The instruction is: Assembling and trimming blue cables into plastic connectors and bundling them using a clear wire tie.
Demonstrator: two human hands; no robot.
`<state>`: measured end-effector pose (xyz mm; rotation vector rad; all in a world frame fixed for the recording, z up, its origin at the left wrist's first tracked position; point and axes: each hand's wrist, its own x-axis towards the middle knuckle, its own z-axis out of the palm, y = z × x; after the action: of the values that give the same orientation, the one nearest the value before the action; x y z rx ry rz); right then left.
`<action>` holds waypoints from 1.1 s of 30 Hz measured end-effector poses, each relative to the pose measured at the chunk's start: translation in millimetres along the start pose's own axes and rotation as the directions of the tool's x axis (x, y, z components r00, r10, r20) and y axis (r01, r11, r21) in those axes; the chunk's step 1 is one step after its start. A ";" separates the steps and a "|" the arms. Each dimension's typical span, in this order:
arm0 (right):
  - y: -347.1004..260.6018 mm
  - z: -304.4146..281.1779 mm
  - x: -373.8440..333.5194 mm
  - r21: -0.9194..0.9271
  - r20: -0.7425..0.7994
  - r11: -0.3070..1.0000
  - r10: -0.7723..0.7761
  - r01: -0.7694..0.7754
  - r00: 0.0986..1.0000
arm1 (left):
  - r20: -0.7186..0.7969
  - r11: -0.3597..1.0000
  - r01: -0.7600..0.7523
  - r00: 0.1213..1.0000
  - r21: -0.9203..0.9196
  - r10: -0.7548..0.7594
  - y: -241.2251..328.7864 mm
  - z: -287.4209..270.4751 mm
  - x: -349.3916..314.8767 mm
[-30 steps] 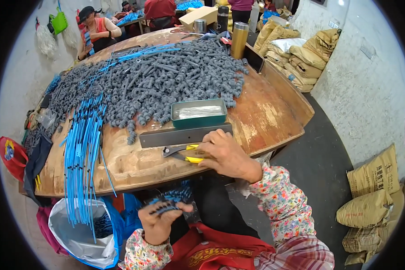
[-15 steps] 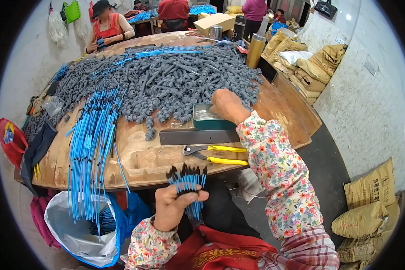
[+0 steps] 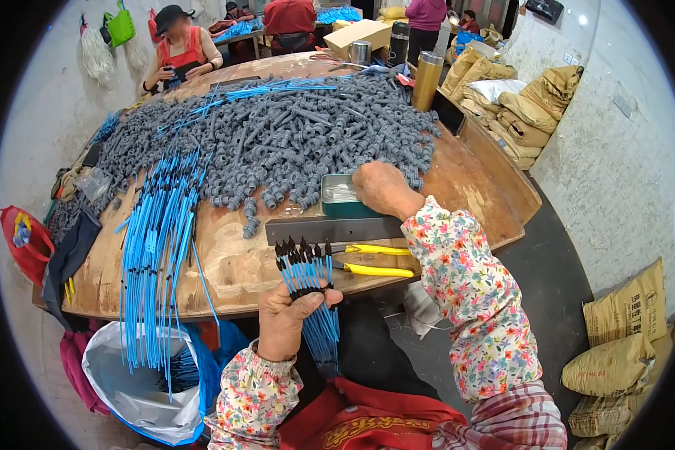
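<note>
My left hand (image 3: 286, 321) is closed around a bundle of thin blue rods with black pointed tips (image 3: 304, 270), held upright in front of the table's near edge. My right hand (image 3: 387, 190) rests at the right side of a small green open tin (image 3: 352, 209). Its fingers curl over the rim, and what they hold, if anything, is hidden. Thin pale pin-like pieces (image 3: 340, 193) lie inside the tin. A dark flat bar (image 3: 307, 229) lies just before it. Nearer still lie yellow-handled pliers (image 3: 379, 271), their jaws partly covered by the rod tips.
Grey ribbed plastic fittings (image 3: 292, 135) are heaped over the table. More blue rods (image 3: 154, 240) hang over the near edge, above an open white-and-blue sack (image 3: 112, 375). A gold flask (image 3: 427, 81) stands at the far right. A person (image 3: 181, 52) works across the table.
My left hand has raised the rod bundle slightly, so its tips now overlap the pliers' jaws. My right hand has shifted a little lower at the tin. The person opposite has moved their hands.
</note>
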<state>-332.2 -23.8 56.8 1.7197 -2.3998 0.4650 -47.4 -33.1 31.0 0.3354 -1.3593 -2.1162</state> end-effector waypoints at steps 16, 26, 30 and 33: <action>-30.0 -28.3 -17.8 0.244 -0.473 0.938 -0.106 0.246 0.875 | 0.057 0.997 0.055 0.997 0.057 -0.058 7.0 1.5 7.1; -98.4 -65.5 -98.4 0.506 -0.451 0.720 -0.248 0.475 0.857 | -0.004 0.997 0.063 0.998 0.050 -0.063 3.5 1.7 2.4; -105.8 -63.9 -106.8 0.516 -0.434 0.740 -0.209 0.432 0.877 | -0.024 0.996 0.050 0.999 0.070 -0.048 2.3 2.7 3.0; -102.3 -64.7 -104.8 0.491 -0.459 0.765 -0.179 0.416 0.870 | -0.041 0.996 0.041 0.998 0.084 -0.037 1.5 3.5 2.7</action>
<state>-204.7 61.7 102.6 1.9431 -1.7377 1.4492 -50.8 -32.6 34.2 0.4396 -1.4329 -2.0762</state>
